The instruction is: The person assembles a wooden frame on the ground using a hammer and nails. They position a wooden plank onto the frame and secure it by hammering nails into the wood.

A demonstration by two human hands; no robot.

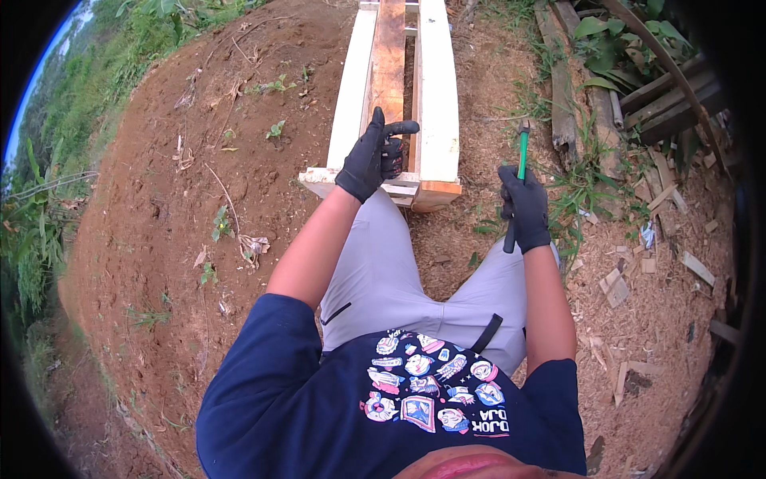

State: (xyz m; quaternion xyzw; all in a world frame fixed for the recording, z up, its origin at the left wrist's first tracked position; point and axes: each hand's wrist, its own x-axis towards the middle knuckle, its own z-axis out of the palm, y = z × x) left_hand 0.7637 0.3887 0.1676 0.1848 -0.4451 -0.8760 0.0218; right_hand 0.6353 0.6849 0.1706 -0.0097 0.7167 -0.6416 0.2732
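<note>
left hand (371,157), black-gloved, rests fingers curled on the pale-and-brown plank wooden frame (396,96); frame's long axis runs straight ahead | right hand (524,203) grasps green-handled hammer (519,172), upright, apart to the frame's right

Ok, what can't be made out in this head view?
- Hammer: its head is too small to tell; the right hand wraps the grip.
- Wooden frame: far end cut off by the top edge.
- Left hand: whatever it pinches is hidden by the glove.
</note>
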